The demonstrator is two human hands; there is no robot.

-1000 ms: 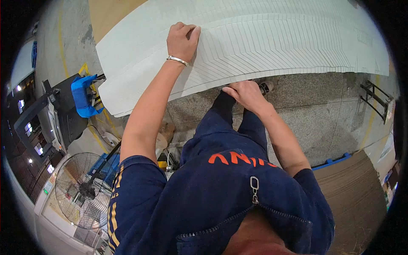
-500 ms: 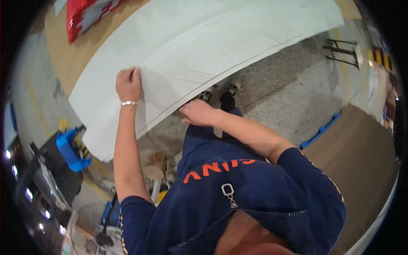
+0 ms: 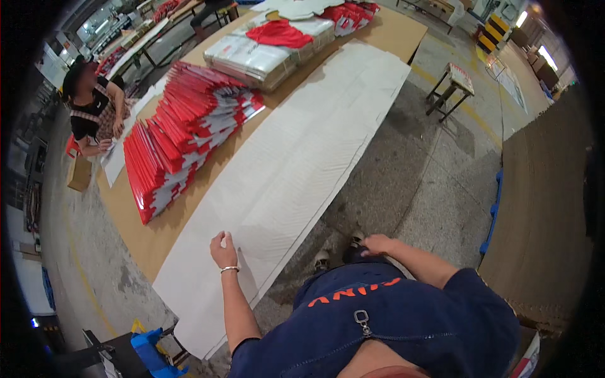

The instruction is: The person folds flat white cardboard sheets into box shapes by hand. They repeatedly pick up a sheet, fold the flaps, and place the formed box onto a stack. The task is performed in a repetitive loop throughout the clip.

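Long white sheets (image 3: 283, 176) lie along the near edge of a brown-topped table, wrinkled in the middle. Above their near end is my left hand (image 3: 224, 250), a bracelet at the wrist. Its fingers curl loosely with the thumb apart, and nothing shows between them. Whether it touches the sheet I cannot tell. My right hand (image 3: 377, 244) is off the table, in front of my waist, its fingers loosely bent and holding nothing that I can see.
Red-and-white packages (image 3: 183, 132) stand in overlapping rows on the table (image 3: 142, 233), beside a wrapped stack (image 3: 252, 60) topped with red cloth. A person (image 3: 94, 110) works across it. A stool (image 3: 450, 91) stands right, near a tall brown stack (image 3: 548, 208); a blue object (image 3: 151, 353) is lower left.
The view has lifted, bringing the far tabletop and the other person into sight. My right hand has moved away from the sheet's edge toward my waist. My left hand remains over the sheet.
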